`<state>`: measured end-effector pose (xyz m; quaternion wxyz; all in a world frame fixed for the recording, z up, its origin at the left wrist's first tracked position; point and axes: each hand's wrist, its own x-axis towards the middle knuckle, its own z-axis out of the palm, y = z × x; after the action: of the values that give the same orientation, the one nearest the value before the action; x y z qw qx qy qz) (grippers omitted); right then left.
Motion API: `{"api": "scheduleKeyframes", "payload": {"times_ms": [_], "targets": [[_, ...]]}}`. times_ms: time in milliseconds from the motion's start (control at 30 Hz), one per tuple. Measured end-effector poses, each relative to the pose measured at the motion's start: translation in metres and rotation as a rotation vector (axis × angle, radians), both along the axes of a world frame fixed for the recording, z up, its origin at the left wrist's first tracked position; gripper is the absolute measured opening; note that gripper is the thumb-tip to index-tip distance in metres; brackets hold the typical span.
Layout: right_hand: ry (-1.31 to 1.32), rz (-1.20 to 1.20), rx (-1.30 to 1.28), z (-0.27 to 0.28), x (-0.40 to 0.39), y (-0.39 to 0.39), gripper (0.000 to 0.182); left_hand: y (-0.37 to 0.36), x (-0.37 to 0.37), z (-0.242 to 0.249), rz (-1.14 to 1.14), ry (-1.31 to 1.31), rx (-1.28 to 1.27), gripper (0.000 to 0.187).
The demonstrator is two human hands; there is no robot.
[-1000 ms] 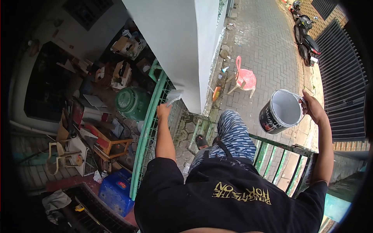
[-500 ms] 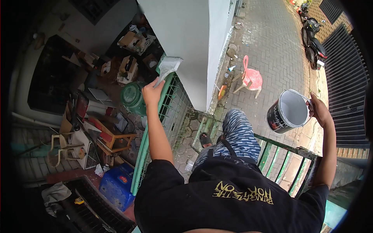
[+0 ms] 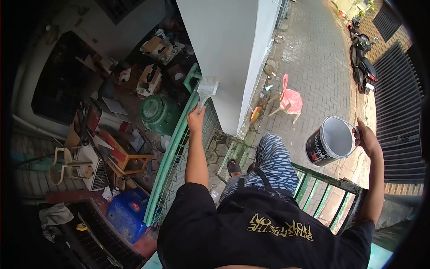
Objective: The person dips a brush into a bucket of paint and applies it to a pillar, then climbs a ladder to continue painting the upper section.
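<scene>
My left hand (image 3: 195,119) is closed around the handle of a wide paintbrush (image 3: 208,87), coated in pale paint. Its bristles point up and overlap the lower face of the grey-white pillar (image 3: 221,49), right beside the top of a green metal fence (image 3: 175,139). Out to the right, my right hand (image 3: 368,139) grips a black paint bucket (image 3: 317,148) with a white inside, fingers hooked at its rim and wire handle. The bucket hangs tilted, its mouth turned up toward me.
Green metal slats (image 3: 320,193) lie below my legs. A pink plastic chair (image 3: 292,101) stands on the paved lane, with a motorcycle (image 3: 363,62) by the far gate (image 3: 398,107). Left of the fence are a green barrel (image 3: 157,114), a blue container (image 3: 130,215) and cluttered boxes.
My left hand and the paintbrush have shifted right and down, farther onto the pillar's face. The bucket is a little lower in view, still in my right hand. The whole view has shifted slightly.
</scene>
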<state>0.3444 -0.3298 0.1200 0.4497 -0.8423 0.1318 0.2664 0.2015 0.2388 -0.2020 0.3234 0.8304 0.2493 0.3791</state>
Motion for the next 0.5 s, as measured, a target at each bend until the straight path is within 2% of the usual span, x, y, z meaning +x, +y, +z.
{"api": "scheduleKeyframes", "payload": {"times_ms": [67,100,133,200,333,400,500], "targets": [[0.005,0.017,0.014,-0.001,0.000,-0.003,0.053,0.001,-0.007,-0.008,-0.003,0.327,0.058,0.037],[-0.001,0.023,0.009,0.002,-0.003,0.000,0.052,0.002,-0.007,-0.007,0.025,0.539,-0.018,0.039],[-0.003,0.019,0.009,0.003,-0.003,0.000,0.052,0.005,-0.005,-0.011,0.021,0.537,-0.016,0.039],[-0.024,0.029,0.020,0.002,-0.005,0.000,0.052,0.015,0.002,-0.026,-0.034,0.913,-0.047,0.038],[-0.020,0.031,0.018,0.000,-0.002,-0.002,0.051,0.016,0.019,-0.017,-0.037,0.787,-0.130,0.038],[-0.037,0.030,0.032,-0.002,-0.004,-0.004,0.051,0.015,0.029,0.006,-0.040,0.595,-0.043,0.037],[-0.036,0.006,0.022,0.000,-0.004,-0.002,0.052,0.015,0.029,0.058,-0.030,0.572,0.021,0.039]]}}
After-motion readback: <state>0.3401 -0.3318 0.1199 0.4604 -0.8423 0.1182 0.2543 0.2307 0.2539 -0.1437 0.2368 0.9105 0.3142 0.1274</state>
